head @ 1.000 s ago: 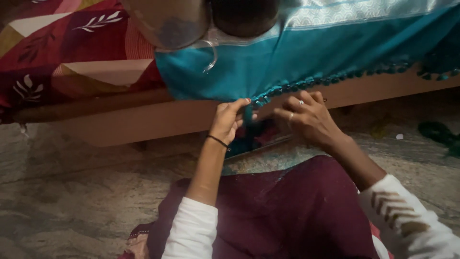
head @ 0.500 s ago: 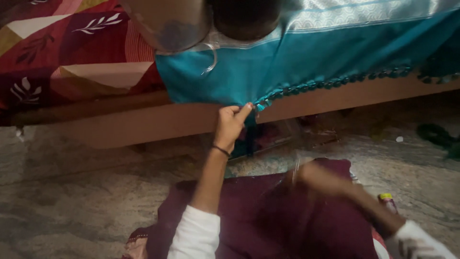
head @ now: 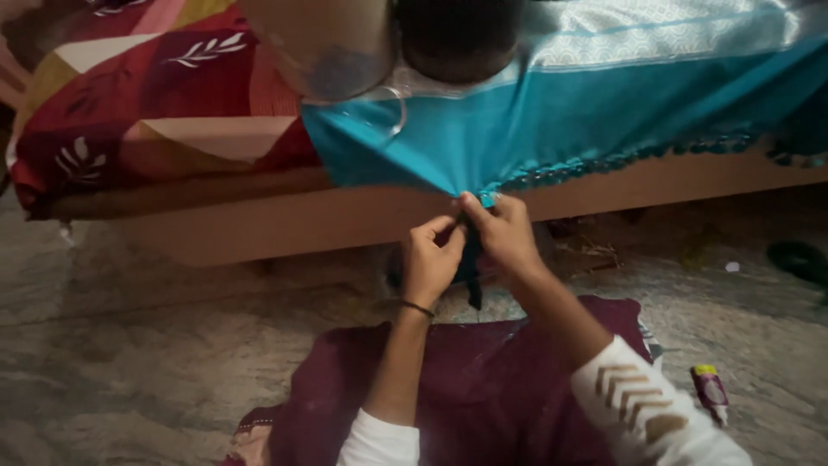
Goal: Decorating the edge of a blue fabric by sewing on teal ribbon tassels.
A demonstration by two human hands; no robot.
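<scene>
A teal cloth (head: 595, 112) with a beaded, tasselled edge hangs over the side of a wooden bed (head: 285, 229). Both hands pinch the lowest corner of that edge. My left hand (head: 429, 259), with a dark band on its wrist, holds the cloth from the left with thumb and fingers. Just beside it, my right hand (head: 504, 233) grips the same spot, fingertips touching the fringe. A dark tassel or thread (head: 473, 276) dangles between the two hands. Both sleeves are white.
A red patterned bedsheet (head: 147, 112) covers the bed's left part. A metal vessel (head: 336, 43) and a dark round object (head: 457, 34) stand on the teal cloth. Maroon fabric (head: 483, 388) lies over my lap. A small tube (head: 711, 390) lies on the stone floor at the right.
My right hand dropped toward my lap half a second ago and has come back up to the cloth's edge. My left hand stayed pinched on the fringe throughout.
</scene>
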